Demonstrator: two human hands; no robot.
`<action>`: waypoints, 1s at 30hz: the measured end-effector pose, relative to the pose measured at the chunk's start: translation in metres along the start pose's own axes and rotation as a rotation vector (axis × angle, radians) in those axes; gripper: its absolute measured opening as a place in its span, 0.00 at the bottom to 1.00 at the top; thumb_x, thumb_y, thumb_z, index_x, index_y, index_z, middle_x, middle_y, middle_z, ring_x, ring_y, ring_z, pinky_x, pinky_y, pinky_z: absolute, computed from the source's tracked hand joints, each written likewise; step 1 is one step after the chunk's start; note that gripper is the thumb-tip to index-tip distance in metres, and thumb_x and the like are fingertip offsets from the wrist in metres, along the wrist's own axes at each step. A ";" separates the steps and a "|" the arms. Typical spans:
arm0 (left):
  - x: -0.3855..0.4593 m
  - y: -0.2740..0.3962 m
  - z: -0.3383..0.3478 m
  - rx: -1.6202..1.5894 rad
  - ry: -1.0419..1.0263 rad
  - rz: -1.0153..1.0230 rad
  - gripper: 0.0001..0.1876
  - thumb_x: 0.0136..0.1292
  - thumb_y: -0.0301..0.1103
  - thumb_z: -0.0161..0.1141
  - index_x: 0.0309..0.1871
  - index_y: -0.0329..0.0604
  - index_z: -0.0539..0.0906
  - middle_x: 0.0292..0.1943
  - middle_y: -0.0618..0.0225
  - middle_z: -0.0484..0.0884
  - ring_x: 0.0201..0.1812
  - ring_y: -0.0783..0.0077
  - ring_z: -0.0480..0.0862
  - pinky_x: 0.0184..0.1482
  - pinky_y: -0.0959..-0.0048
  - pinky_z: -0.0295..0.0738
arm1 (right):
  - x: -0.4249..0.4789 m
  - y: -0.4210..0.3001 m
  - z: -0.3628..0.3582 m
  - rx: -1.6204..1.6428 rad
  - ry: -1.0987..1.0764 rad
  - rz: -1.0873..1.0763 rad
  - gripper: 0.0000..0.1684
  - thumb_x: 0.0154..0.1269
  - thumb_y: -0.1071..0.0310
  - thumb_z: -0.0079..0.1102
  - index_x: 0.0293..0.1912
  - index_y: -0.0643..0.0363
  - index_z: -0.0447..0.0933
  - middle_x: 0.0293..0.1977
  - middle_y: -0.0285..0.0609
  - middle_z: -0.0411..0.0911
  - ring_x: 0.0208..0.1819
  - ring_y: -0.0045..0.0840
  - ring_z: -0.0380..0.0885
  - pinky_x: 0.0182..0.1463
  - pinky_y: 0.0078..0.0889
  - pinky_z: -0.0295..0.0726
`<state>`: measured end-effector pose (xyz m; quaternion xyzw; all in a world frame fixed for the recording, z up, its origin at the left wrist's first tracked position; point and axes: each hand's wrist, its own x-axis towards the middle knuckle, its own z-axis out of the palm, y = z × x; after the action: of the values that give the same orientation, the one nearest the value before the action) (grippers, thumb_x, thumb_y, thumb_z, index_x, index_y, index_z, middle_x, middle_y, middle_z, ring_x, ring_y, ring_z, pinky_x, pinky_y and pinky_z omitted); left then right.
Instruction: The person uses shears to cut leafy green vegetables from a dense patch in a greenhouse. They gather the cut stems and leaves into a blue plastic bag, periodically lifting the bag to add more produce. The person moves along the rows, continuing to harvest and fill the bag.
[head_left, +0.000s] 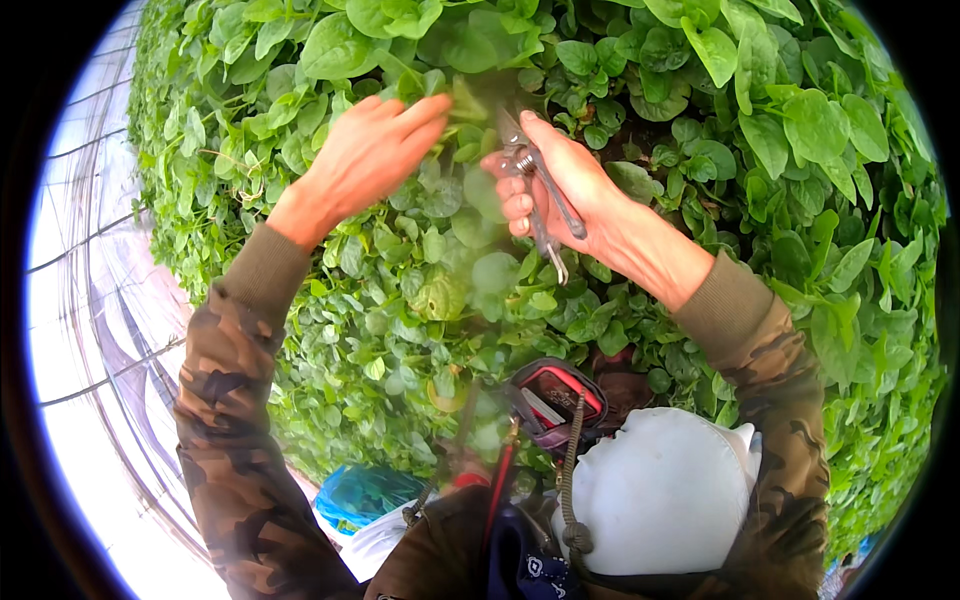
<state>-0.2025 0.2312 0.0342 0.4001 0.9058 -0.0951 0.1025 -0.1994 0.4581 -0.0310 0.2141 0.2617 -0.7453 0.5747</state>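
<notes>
Pruning shears (534, 169) with worn metal handles and a coil spring sit in my right hand (559, 176). Their blades point away from me into the foliage, where the tips are blurred. To their left, my left hand (371, 154) is among the leaves with its back upward. A blurred pale green leaf (469, 101) lies by its fingertips; whether the fingers pinch it is unclear. Dense leafy green plants (435, 247) spread beneath both hands, with dark gaps between the leaves at right.
An open pouch (559, 397) with a phone inside hangs before my body, near a cord (574, 472). Beside it is a smooth white rounded object (660, 487). A blue plastic bag (367, 495) lies lower left. Clear sheeting with dark bars (97, 247) borders the plants at left.
</notes>
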 end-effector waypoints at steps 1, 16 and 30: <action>-0.011 0.003 -0.005 -0.011 0.025 0.004 0.20 0.51 0.26 0.61 0.50 0.37 0.79 0.54 0.63 0.78 0.39 0.67 0.79 0.40 0.69 0.72 | -0.004 0.001 0.001 0.008 -0.002 -0.012 0.34 0.76 0.38 0.34 0.46 0.63 0.71 0.22 0.33 0.66 0.21 0.21 0.66 0.27 0.32 0.68; 0.036 0.002 -0.008 0.202 -0.388 -0.209 0.36 0.52 0.22 0.59 0.68 0.37 0.66 0.22 0.65 0.79 0.21 0.64 0.81 0.22 0.67 0.71 | 0.015 -0.021 0.009 -0.242 -0.034 0.107 0.36 0.75 0.37 0.32 0.48 0.64 0.71 0.22 0.35 0.71 0.22 0.22 0.73 0.29 0.33 0.78; -0.033 0.032 -0.016 0.249 0.002 -0.389 0.17 0.54 0.28 0.59 0.50 0.41 0.77 0.31 0.68 0.79 0.38 0.70 0.80 0.35 0.70 0.70 | -0.024 -0.005 -0.004 -0.181 -0.001 0.089 0.36 0.72 0.33 0.39 0.46 0.61 0.71 0.21 0.28 0.64 0.18 0.14 0.62 0.24 0.25 0.63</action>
<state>-0.1584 0.2332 0.0554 0.2274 0.9472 -0.2238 0.0312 -0.1986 0.4790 -0.0185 0.1723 0.3179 -0.6925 0.6242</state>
